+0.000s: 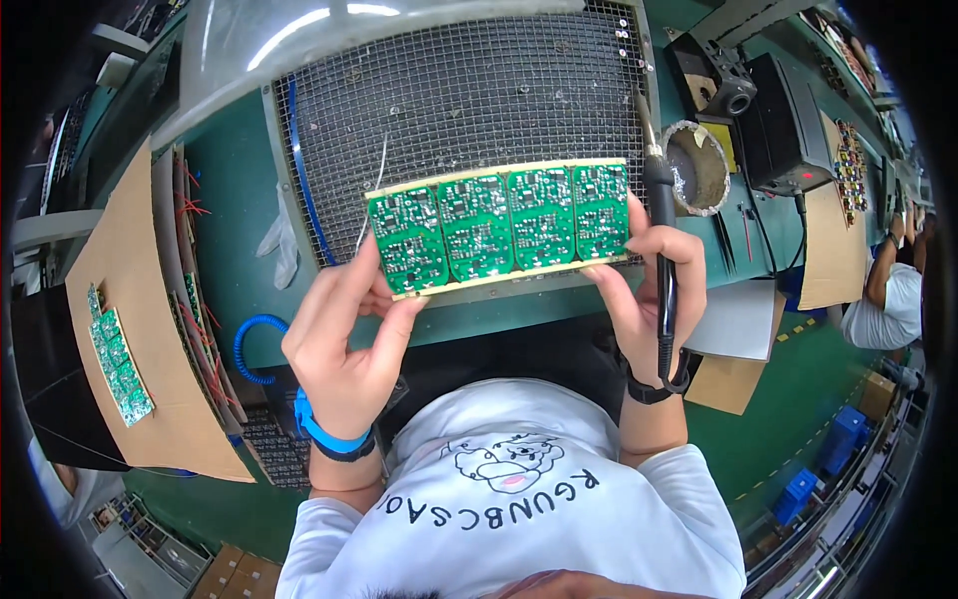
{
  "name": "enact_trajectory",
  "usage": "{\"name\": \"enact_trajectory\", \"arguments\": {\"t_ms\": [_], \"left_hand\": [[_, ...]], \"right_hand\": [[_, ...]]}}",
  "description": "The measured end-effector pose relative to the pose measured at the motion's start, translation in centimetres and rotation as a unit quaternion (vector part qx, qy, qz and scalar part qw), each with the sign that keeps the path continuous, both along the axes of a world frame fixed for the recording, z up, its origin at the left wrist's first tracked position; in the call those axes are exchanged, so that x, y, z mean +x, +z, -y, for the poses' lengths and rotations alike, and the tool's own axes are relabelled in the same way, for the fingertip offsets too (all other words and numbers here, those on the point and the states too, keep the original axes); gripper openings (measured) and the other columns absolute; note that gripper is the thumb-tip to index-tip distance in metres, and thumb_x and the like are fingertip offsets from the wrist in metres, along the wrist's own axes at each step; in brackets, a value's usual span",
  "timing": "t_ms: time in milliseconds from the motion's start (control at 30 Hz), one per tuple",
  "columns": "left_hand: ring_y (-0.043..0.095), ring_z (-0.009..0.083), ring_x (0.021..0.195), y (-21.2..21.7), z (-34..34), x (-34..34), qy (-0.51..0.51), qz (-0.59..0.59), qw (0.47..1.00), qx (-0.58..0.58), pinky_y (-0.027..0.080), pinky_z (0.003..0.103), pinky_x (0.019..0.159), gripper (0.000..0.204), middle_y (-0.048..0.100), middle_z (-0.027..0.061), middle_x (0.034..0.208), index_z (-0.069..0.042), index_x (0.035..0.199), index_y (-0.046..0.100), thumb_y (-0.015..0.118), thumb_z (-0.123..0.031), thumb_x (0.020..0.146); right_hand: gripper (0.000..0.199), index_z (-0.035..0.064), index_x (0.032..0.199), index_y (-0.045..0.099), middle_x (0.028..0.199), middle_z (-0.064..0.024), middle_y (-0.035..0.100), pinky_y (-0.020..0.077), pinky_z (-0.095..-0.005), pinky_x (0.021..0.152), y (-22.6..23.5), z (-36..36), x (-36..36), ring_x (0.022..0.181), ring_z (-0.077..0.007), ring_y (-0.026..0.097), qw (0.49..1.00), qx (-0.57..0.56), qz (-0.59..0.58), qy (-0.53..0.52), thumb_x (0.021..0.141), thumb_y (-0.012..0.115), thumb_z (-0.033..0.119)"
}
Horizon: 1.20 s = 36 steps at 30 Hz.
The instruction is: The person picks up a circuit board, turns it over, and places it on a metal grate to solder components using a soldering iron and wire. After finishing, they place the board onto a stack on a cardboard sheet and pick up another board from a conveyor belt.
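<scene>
A green circuit board panel (480, 228), several boards wide with pale edge strips, is held up level between my two hands. My left hand (344, 344) pinches its left end, thumb at the near edge. From those fingers a thin silvery wire (383, 160), which looks like solder, sticks up past the board's corner. My right hand (654, 290) grips the right end by thumb and fingertips. A black soldering iron (660, 195) also rests in that hand, its tip pointing away from me and its cable end by my wrist.
Behind the panel lies a metal mesh grating (469, 90) on the green bench. To the right stand a round tin (696, 168), an iron stand (714, 80) and a black box (783, 125). Cardboard (130, 319) at left carries another board panel (122, 369). A person (888, 290) sits far right.
</scene>
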<state>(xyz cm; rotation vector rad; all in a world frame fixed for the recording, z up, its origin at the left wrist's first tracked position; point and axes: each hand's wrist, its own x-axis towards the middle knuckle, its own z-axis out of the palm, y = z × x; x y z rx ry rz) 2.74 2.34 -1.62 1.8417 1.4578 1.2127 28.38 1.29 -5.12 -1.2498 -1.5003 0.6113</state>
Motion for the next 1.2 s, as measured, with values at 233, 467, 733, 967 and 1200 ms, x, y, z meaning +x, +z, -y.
{"name": "enact_trajectory", "arguments": {"t_ms": [233, 467, 733, 967, 1200], "left_hand": [[0.062, 0.0148, 0.067, 0.7, 1.0, 0.3, -0.011, -0.011, 0.999, 0.043, 0.053, 0.026, 0.061, 0.054, 0.064, 0.0097, 0.080, 0.005, 0.122, 0.063, 0.080, 0.004, 0.070], [0.062, 0.0145, 0.067, 1.1, 1.7, -0.1, -0.014, -0.028, 0.998, 0.059, 0.053, 0.026, 0.061, 0.053, 0.065, 0.0096, 0.081, 0.005, 0.121, 0.063, 0.080, 0.003, 0.071], [0.062, 0.0150, 0.067, 1.3, 1.6, 0.1, -0.013, -0.027, 0.998, 0.059, 0.053, 0.026, 0.062, 0.053, 0.065, 0.0099, 0.081, 0.004, 0.122, 0.063, 0.080, 0.003, 0.071], [0.062, 0.0179, 0.068, 1.1, 1.8, -0.2, -0.054, -0.030, 0.996, 0.063, 0.052, 0.029, 0.063, 0.052, 0.064, 0.0109, 0.083, 0.004, 0.121, 0.063, 0.079, 0.002, 0.071], [0.058, 0.0183, 0.066, 2.1, 1.8, -2.2, -0.051, -0.028, 0.996, 0.068, 0.049, 0.028, 0.061, 0.050, 0.061, 0.0097, 0.080, 0.003, 0.124, 0.062, 0.073, 0.005, 0.075]], "right_hand": [[0.044, 0.0005, 0.109, 0.046, 0.126, -0.0243, 0.056, 0.0430, -0.0361, 0.106, 0.2, 0.7, 0.6, 0.127, -0.0290, 0.052, 0.997, 0.025, -0.075, 0.022, 0.075, 0.071, -0.014], [0.048, 0.0002, 0.112, 0.045, 0.127, -0.0216, 0.053, 0.0436, -0.0380, 0.106, -0.1, 0.8, 0.3, 0.127, -0.0299, 0.052, 0.993, 0.074, -0.086, 0.043, 0.075, 0.072, -0.014], [0.055, -0.0015, 0.123, 0.043, 0.128, -0.0208, 0.053, 0.0422, -0.0382, 0.106, 0.7, 0.7, 0.3, 0.129, -0.0293, 0.050, 0.989, 0.026, -0.137, 0.048, 0.077, 0.074, -0.005], [0.034, -0.0053, 0.113, 0.060, 0.120, -0.0152, 0.060, 0.0471, -0.0340, 0.096, 3.7, 0.2, 2.5, 0.114, -0.0213, 0.059, 0.965, -0.080, -0.211, 0.133, 0.081, 0.069, 0.002], [0.036, -0.0050, 0.116, 0.058, 0.117, -0.0109, 0.059, 0.0395, -0.0340, 0.101, 9.8, 0.2, 8.0, 0.111, -0.0195, 0.055, 0.978, 0.013, -0.202, -0.039, 0.082, 0.062, 0.004]]}}
